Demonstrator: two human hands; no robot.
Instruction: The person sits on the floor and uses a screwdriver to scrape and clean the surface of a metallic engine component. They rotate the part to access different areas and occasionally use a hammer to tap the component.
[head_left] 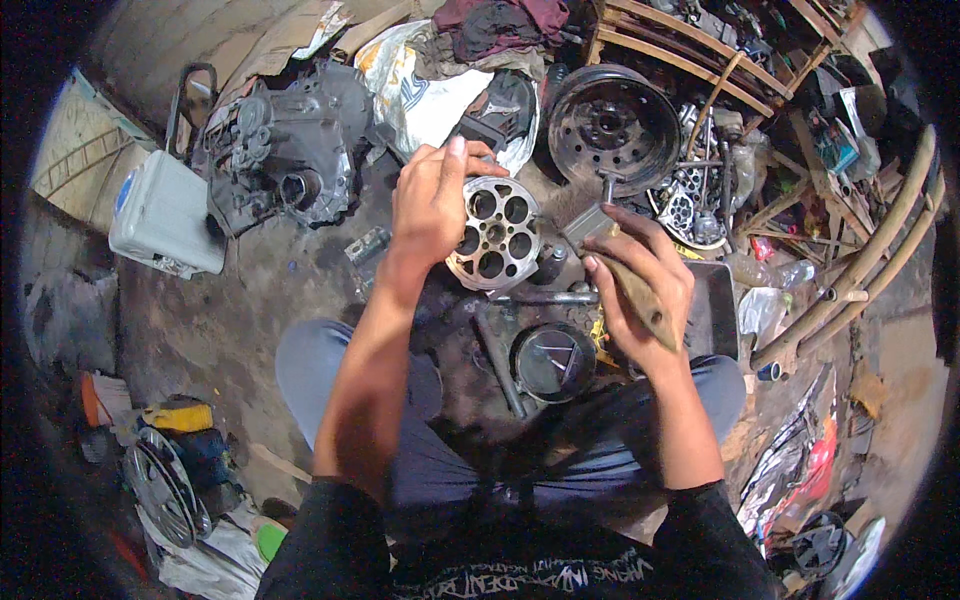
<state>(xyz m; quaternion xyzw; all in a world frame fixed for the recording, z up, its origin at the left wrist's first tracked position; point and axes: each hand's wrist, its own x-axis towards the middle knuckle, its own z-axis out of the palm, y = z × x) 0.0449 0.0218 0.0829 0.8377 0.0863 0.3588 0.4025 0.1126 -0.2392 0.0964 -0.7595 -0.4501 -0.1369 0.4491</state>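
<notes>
My left hand [425, 205] is closed on the upper left edge of a round metal part [495, 233]. Its pale, shiny face has a ring of large holes around a small centre hole. In my right hand [650, 270] is a flat paintbrush with a worn wooden handle [637, 290] and a metal ferrule. The brush's bristles point up and left, beside the right side of the round part; I cannot tell whether they touch it. Below the part, a metal bar [550, 298] and a round dark pan [553, 363] holding small pieces lie on the floor.
A large gearbox housing [290, 140] stands at the far left beside a grey plastic container [170, 215]. Beyond my right hand are a black wheel rim [613, 125], several metal parts and a dark tray [712, 310]. Curved wooden poles [860, 270] lean at the right.
</notes>
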